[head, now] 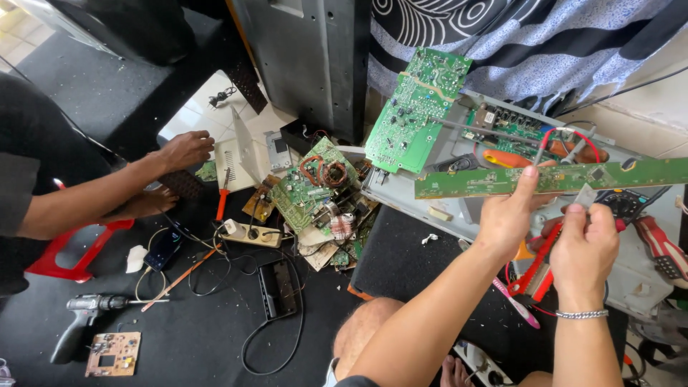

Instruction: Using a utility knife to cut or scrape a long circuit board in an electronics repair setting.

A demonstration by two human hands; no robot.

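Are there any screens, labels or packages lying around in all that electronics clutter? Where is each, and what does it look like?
Phone: on the dark floor at left, near the other person's arm, a dark rectangle with a faintly lit blue screen.
Multimeter: at right, behind the right hand, dark body with red edging; its display is hidden.
No packages or readable labels stand out.

In our left hand (507, 215) we grip a long strip circuit board (552, 178) of matt green laminate, beyond it lies dull grey sheet metal chassis (631, 276), and on our right wrist sits a shiny metal bracelet (581, 314).
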